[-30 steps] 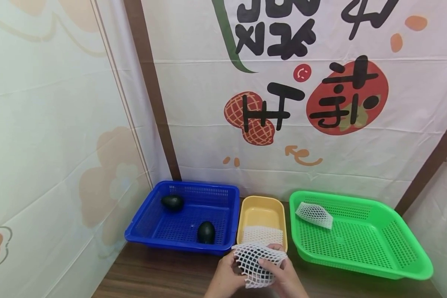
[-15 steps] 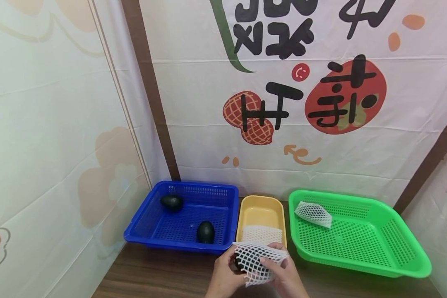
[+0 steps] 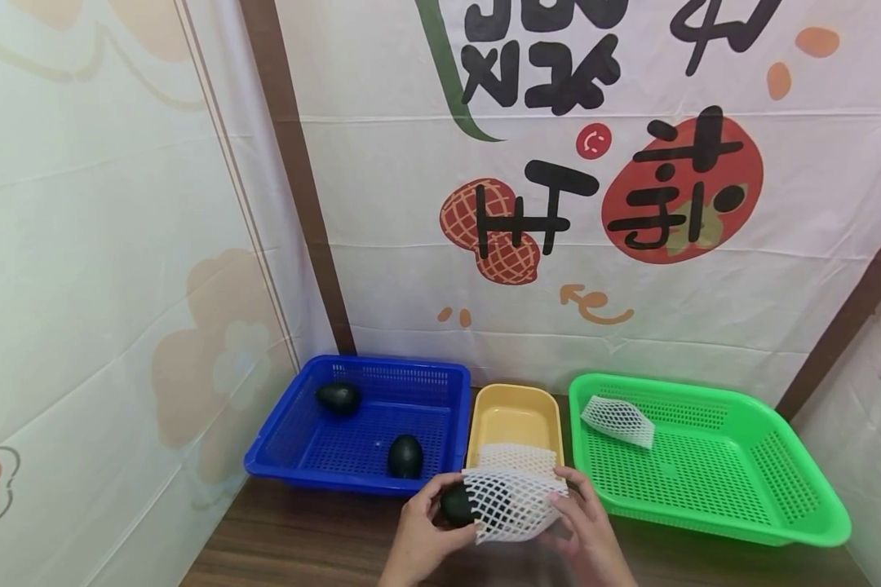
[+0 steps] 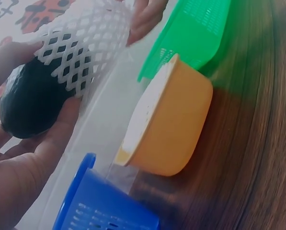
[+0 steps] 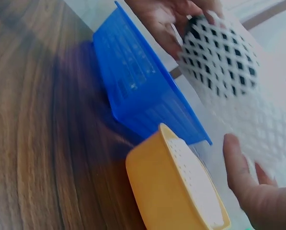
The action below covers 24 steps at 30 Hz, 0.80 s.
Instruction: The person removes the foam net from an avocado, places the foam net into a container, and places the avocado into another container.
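My left hand (image 3: 427, 526) grips a dark green avocado (image 3: 456, 505) at its bare end, thumb on one side and fingers on the other. Over the rest of that fruit lies a white foam net sleeve (image 3: 514, 504), its mesh stretched across the dark skin. At the sleeve's far end, my right hand (image 3: 586, 526) holds the loose netting, fingers curled about it. In the left wrist view the avocado (image 4: 30, 103) pokes out of the net (image 4: 92, 38). From the right wrist, the netting (image 5: 248, 115) hangs slack near the right thumb (image 5: 236, 160).
Two bare avocados (image 3: 405, 456) (image 3: 339, 399) lie in a blue basket (image 3: 370, 487) at left. A yellow tray (image 3: 515, 396) with more white netting (image 3: 517, 458) stands behind my hands. At right, a green basket (image 3: 719, 489) contains one netted avocado (image 3: 618, 421). Fabric walls (image 3: 411, 285) enclose the wooden table (image 3: 294, 530).
The avocado's bare end now shows on the left, as the left hand has shifted left. The right hand has moved slightly right, to the sleeve's outer end, and the net lies more sideways.
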Each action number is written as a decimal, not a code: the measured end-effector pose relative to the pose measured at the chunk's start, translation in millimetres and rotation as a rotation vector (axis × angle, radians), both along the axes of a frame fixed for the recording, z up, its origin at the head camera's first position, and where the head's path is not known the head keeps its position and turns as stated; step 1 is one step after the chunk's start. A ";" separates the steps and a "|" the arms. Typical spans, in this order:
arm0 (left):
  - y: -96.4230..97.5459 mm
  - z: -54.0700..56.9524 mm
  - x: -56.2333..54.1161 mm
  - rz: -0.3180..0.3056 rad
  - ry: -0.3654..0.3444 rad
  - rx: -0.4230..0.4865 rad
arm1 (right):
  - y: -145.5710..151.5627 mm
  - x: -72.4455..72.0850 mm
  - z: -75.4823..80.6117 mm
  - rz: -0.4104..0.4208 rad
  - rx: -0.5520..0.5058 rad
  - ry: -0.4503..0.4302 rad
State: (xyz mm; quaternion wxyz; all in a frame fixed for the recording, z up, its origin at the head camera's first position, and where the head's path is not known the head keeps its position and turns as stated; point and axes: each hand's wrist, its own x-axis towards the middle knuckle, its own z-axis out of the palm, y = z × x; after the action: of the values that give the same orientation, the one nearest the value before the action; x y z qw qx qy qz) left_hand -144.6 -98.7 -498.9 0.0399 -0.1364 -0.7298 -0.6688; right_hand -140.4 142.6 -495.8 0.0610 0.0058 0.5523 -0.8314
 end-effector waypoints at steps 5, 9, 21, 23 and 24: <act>-4.0 -0.7 -2.3 0.006 -0.019 -0.043 | 3.6 -4.9 -4.2 0.000 0.065 0.022; -5.4 0.5 -4.0 0.017 -0.028 -0.014 | 1.4 -11.4 -3.6 -0.034 0.089 0.038; -29.8 7.5 -10.9 0.210 -0.009 0.024 | 8.3 -36.8 7.6 -0.257 0.172 0.033; -36.2 8.5 -12.8 0.246 0.008 0.015 | 9.7 -42.2 8.3 -0.272 0.194 0.043; -39.5 9.1 -13.8 0.261 0.016 0.012 | 10.5 -45.0 8.3 -0.281 0.204 0.054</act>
State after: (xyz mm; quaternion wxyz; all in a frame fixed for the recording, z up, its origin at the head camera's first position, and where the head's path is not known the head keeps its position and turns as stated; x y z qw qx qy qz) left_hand -158.5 -138.2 -489.8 0.1332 -0.0453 -0.7371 -0.6610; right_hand -185.3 153.1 -487.5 -0.0713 0.0668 0.6289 -0.7713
